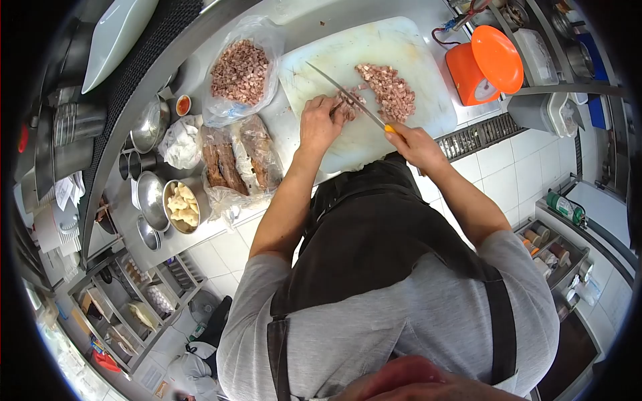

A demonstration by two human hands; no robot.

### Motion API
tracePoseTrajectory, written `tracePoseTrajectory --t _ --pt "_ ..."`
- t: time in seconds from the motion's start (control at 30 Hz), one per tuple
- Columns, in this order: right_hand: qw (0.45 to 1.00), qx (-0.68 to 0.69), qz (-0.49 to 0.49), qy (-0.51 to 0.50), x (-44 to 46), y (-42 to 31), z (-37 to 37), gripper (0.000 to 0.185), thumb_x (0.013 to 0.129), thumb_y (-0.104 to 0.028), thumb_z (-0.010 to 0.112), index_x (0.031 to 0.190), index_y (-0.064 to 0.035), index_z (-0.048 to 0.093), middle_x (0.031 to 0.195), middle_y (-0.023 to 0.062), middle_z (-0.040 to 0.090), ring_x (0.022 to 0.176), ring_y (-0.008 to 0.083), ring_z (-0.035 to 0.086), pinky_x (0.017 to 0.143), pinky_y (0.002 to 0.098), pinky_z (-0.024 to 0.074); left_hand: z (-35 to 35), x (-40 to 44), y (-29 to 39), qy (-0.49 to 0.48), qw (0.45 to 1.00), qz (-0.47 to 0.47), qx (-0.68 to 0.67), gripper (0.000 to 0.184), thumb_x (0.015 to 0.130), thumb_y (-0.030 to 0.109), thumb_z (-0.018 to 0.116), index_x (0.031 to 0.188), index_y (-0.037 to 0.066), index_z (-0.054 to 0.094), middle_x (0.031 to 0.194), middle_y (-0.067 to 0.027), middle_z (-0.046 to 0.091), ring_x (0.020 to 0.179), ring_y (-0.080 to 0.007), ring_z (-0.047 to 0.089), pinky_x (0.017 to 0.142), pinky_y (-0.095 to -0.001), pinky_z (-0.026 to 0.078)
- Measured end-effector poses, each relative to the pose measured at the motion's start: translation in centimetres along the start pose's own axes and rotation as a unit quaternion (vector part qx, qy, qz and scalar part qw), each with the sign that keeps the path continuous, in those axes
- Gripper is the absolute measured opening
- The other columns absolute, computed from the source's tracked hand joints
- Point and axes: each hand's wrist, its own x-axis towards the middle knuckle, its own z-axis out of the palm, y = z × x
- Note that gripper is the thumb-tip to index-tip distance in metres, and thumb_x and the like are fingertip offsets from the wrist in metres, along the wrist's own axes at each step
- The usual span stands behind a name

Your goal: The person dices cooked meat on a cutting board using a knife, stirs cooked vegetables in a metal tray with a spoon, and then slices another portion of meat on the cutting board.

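My right hand (416, 146) is closed round the yellow handle of a long knife (348, 95), whose blade slants up and left over the white cutting board (321, 57). Curled fingers of my left hand (320, 122) press on a small piece of meat (342, 112) beside the blade. Diced meat (388, 92) lies in a pile on the board, right of the knife. Left of the board, a clear plastic bag (273, 50) holds more diced meat (239, 72). Below that bag, long dark pieces of meat (224, 164) lie in open plastic.
An orange scale (466, 75) stands right of the board. At the left are a bowl of pale yellow chunks (182, 206), metal bowls (152, 194), a small cup of red sauce (183, 105) and crumpled white plastic (182, 142). Another person (190, 371) is at the lower left.
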Motion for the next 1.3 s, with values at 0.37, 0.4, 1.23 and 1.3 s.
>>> tracePoseTrajectory --t 0.37,0.4,1.23,1.3 --pt "0.999 -0.025 -0.028 -0.035 3.1 1.3 3.4 0.035 0.098 -0.036 0.05 0.112 -0.0056 0.061 0.085 0.0229 0.065 0.083 0.0414 0.062 0.075 0.047 0.0487 0.7 0.2 -0.3 0.008 0.999 0.03 0.007 0.012 0.077 0.005 0.064 0.089 0.002 0.065 0.091 -0.0135 0.065 0.091 -0.0345 0.059 0.081 -0.0415 0.049" --pt "0.999 -0.024 -0.028 -0.032 4.0 1.8 4.2 0.035 0.098 -0.036 0.05 0.112 -0.0056 0.061 0.085 0.0229 0.065 0.083 0.0414 0.062 0.075 0.047 0.0487 0.5 0.4 -0.1 0.001 1.0 0.025 0.0 0.012 0.077 0.004 0.063 0.089 0.002 0.065 0.091 -0.0135 0.065 0.091 -0.0348 0.059 0.081 -0.0416 0.049" --pt "0.996 -0.06 -0.065 -0.024 4.9 1.4 5.1 0.034 0.097 -0.034 0.05 0.116 -0.0068 0.06 0.086 0.0237 0.066 0.082 0.0437 0.062 0.075 0.0493 0.0491 0.9 -0.5 -0.8 0.022 1.0 0.019 0.01 0.012 0.076 0.002 0.064 0.087 0.002 0.064 0.089 -0.0131 0.065 0.087 -0.0337 0.059 0.08 -0.0411 0.049" --pt "0.992 -0.06 -0.107 0.02 5.5 1.3 5.8 0.033 0.097 -0.033 0.051 0.115 -0.0067 0.06 0.087 0.0242 0.066 0.084 0.0438 0.062 0.077 0.0495 0.0489 0.6 -0.7 -0.9 0.034 0.999 0.03 0.002 0.012 0.077 0.002 0.063 0.089 0.002 0.065 0.091 -0.0134 0.066 0.088 -0.0337 0.06 0.08 -0.0413 0.049"
